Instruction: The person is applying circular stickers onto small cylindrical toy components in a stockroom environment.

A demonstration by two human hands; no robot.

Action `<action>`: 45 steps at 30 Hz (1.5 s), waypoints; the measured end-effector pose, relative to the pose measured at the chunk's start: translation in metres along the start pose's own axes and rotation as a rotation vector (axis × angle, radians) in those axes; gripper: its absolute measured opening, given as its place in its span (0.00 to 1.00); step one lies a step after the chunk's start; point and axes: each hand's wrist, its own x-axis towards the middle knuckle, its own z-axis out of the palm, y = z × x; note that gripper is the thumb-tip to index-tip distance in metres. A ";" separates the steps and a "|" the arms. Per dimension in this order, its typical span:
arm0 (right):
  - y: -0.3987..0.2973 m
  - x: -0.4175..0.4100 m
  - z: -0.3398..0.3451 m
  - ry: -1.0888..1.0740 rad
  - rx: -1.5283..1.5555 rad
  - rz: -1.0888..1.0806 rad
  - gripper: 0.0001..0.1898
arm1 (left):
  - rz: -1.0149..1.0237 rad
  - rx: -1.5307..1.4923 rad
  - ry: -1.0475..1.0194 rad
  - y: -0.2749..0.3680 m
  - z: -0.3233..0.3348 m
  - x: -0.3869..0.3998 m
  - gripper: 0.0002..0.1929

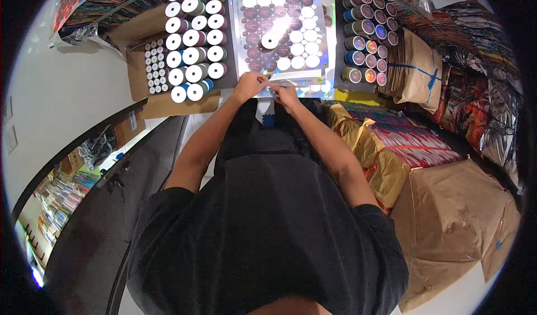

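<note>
My left hand (251,85) and my right hand (286,97) meet at the near edge of the sticker sheets, fingertips drawn together. Whatever lies between them is too small to make out. Beneath and beyond them is a stack of shiny holographic sticker sheets (322,55). The top sheet carries dark round stickers (251,25) in two sizes, and white circles (298,49) show where others have been peeled. One thread spool (269,42) stands upright on this sheet, its white end up with a dark centre hole.
Thread spools with white ends (194,56) stand in rows at left, beside a cardboard box (136,69) of smaller spools. Spools topped with round stickers (358,58) stand at right. Further right are a tied paper bundle (419,74) and large paper-wrapped packs (453,214).
</note>
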 end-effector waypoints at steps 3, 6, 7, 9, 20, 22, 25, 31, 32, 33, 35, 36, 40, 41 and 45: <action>0.004 0.005 -0.001 0.002 -0.068 -0.020 0.07 | -0.009 -0.018 -0.018 -0.005 0.002 0.003 0.08; 0.012 0.014 -0.002 0.048 -0.071 -0.091 0.09 | -0.038 -0.023 -0.023 -0.013 0.006 0.008 0.08; 0.013 0.015 -0.002 0.062 -0.112 -0.121 0.09 | -0.051 -0.028 -0.033 -0.015 0.008 0.009 0.08; 0.013 0.015 -0.002 0.077 -0.153 -0.150 0.09 | -0.057 -0.032 -0.023 -0.019 0.011 0.011 0.09; 0.012 0.011 -0.013 -0.061 -0.080 0.001 0.09 | -0.023 -0.032 0.047 -0.017 0.013 0.013 0.10; 0.011 0.009 -0.021 -0.081 -0.073 0.085 0.10 | -0.082 -0.079 0.057 -0.011 0.009 0.015 0.10; -0.005 -0.006 -0.024 -0.167 -0.233 0.324 0.17 | -0.083 -0.135 0.029 -0.004 0.004 0.011 0.10; -0.023 -0.010 -0.040 -0.009 -0.992 -0.556 0.15 | 0.026 -0.208 0.102 0.006 0.003 0.009 0.07; -0.047 -0.028 -0.027 0.089 -0.997 -0.754 0.16 | 0.027 -0.206 0.105 0.004 0.002 0.009 0.07; -0.057 -0.033 -0.025 0.097 -0.944 -0.747 0.16 | 0.045 -0.192 0.067 0.008 0.001 0.009 0.07; -0.075 -0.044 -0.017 0.076 -0.980 -0.749 0.16 | 0.050 -0.203 0.058 0.013 -0.001 0.007 0.07; -0.080 -0.047 -0.016 0.052 -1.017 -0.748 0.17 | 0.059 -0.199 0.060 0.018 -0.004 0.006 0.07; -0.091 -0.047 -0.025 -0.040 -0.990 -0.738 0.27 | -0.117 -0.383 -0.077 0.039 -0.023 0.007 0.08; -0.097 -0.049 -0.030 -0.042 -0.947 -0.740 0.28 | -0.213 -0.560 -0.126 0.045 -0.028 0.009 0.11; -0.139 -0.081 -0.022 0.042 -0.796 -0.978 0.25 | -0.484 -1.379 -0.029 0.092 -0.058 0.002 0.20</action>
